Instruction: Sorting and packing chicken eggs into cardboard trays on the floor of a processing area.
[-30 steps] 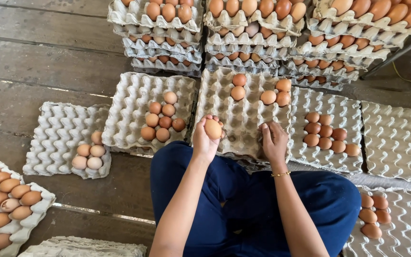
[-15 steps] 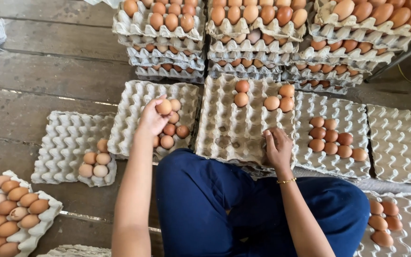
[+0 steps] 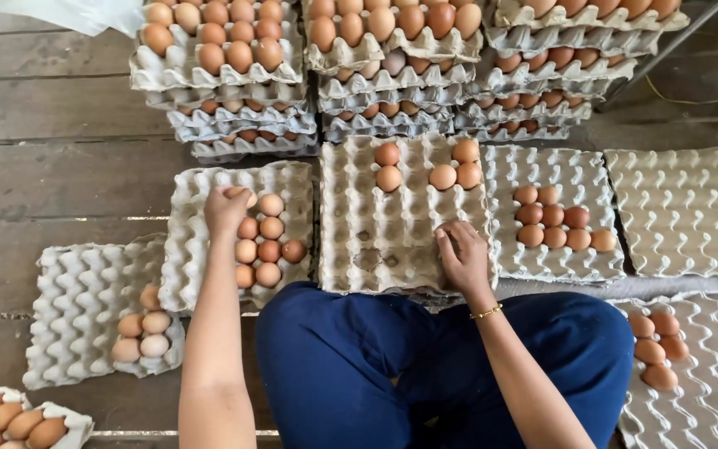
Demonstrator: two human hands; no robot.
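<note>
My left hand (image 3: 224,210) is over the grey pulp tray (image 3: 201,249) left of centre, fingers closed on a brown egg (image 3: 243,196) at the top of the cluster of brown eggs (image 3: 266,241) sitting there. My right hand (image 3: 461,254) rests on the near right part of the middle tray (image 3: 376,241), fingers curled, holding nothing; a gold bracelet is on that wrist. The middle tray holds several eggs (image 3: 430,166) along its far edge.
Stacks of full egg trays (image 3: 392,58) stand at the back. A tray with several darker eggs (image 3: 554,218) lies right of centre, an empty tray (image 3: 683,208) beyond it. More part-filled trays sit at left (image 3: 93,316), bottom left (image 3: 10,420) and bottom right (image 3: 700,374). My blue-trousered legs (image 3: 425,366) fill the foreground.
My left hand carried a brown egg from in front of the middle tray leftward to the left-centre tray. The right hand stayed on the middle tray. The camera tilted slightly.
</note>
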